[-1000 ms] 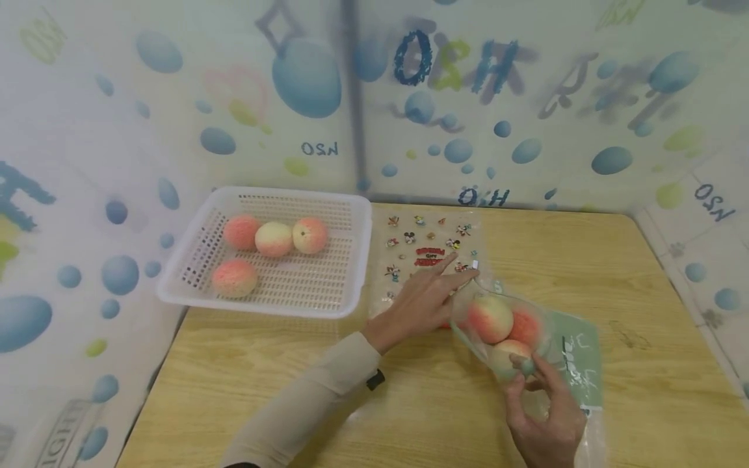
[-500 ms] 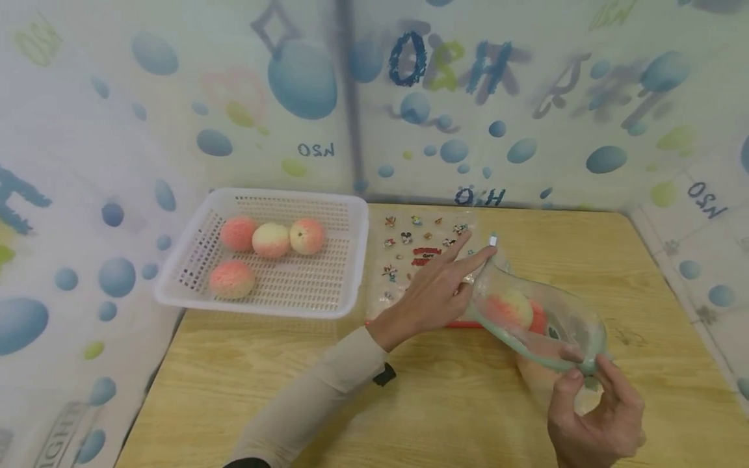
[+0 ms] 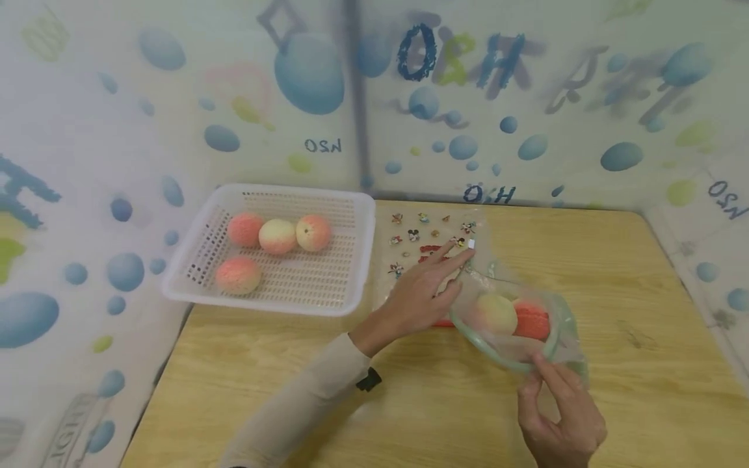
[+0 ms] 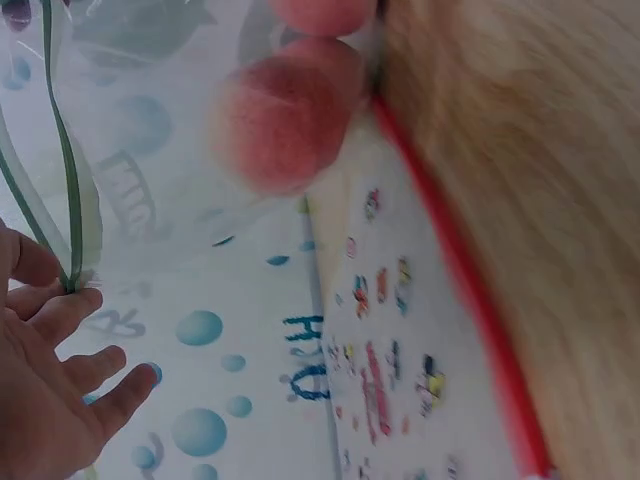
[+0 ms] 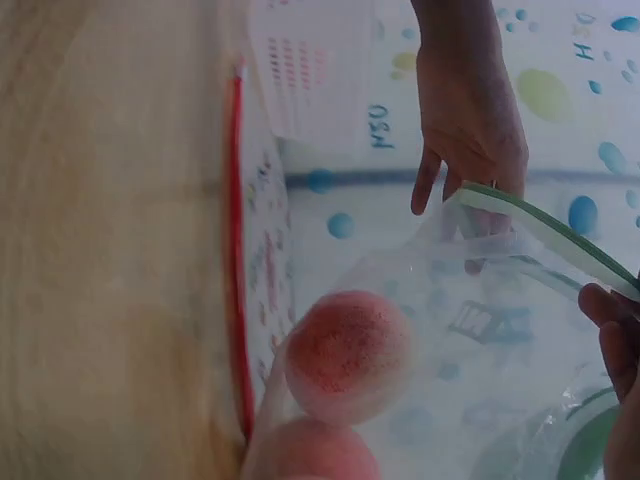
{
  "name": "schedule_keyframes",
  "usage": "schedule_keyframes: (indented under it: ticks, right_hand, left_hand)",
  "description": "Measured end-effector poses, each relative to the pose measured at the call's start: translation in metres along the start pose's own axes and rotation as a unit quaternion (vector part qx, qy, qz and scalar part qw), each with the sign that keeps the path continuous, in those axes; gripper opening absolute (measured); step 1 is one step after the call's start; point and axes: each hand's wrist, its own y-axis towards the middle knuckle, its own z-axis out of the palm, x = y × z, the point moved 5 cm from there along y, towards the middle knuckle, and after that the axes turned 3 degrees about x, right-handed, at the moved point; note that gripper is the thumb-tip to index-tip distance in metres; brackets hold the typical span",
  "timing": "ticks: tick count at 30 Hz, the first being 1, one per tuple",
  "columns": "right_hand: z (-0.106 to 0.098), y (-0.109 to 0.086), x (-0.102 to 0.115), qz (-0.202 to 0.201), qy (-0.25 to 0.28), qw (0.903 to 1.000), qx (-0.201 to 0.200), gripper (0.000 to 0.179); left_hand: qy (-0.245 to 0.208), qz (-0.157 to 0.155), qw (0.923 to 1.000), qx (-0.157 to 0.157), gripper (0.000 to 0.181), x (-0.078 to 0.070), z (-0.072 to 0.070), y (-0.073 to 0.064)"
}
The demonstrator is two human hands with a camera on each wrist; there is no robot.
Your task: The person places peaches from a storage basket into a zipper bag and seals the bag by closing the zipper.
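Observation:
A clear zip bag (image 3: 497, 354) with a green strip along its mouth hangs between both hands, above the table. My left hand (image 3: 417, 294) pinches one end of the mouth between thumb and fingers, as the left wrist view shows. At the other end, my right hand (image 3: 563, 413) pinches the rim with its thumb and fingertips. Inside the bag lie a pale yellow peach (image 3: 495, 314) and a red peach (image 3: 531, 320). Two peaches also show through the plastic in the right wrist view, the upper one (image 5: 348, 355) reddish and speckled. The bag's lower part is partly hidden.
To the left, a white plastic basket (image 3: 307, 309) holds several peaches (image 3: 238, 275). A flat clear bag (image 3: 404, 257) printed with cartoon figures and a red edge lies behind my left hand. A patterned wall (image 3: 409, 156) stands behind the wooden table (image 3: 585, 260).
My right hand pulled its end of the bag's mouth right and towards me, then came back left. My left hand went slightly right, then back. The peaches inside swung along with the bag.

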Motion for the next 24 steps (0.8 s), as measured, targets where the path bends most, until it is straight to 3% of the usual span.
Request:
schedule_keyframes:
  ticks: [7,12,15,18,24]
  right_hand:
    - [0.015,-0.026,-0.002,-0.057,0.005,0.9907,0.123,0.031]
    - [0.007,-0.033,-0.008,-0.083,-0.052,0.9768,0.191,0.037]
    - [0.002,-0.030,-0.008,-0.103,-0.082,0.9690,0.209,0.039]
    - [0.000,-0.031,-0.007,-0.116,-0.087,0.9674,0.207,0.038]
    - [0.012,-0.032,0.006,-0.111,-0.018,0.9730,0.202,0.033]
  left_hand:
    - [0.050,-0.031,0.9982,0.010,0.062,0.027,0.003,-0.017]
    - [0.062,-0.035,0.9975,0.005,0.066,0.035,0.007,-0.023]
    - [0.088,-0.024,0.9958,-0.005,0.068,0.035,0.008,-0.023]
    - [0.108,-0.017,0.9939,-0.013,0.069,0.034,0.008,-0.024]
    - [0.141,0.002,0.9896,-0.027,0.062,0.030,0.005,-0.031]
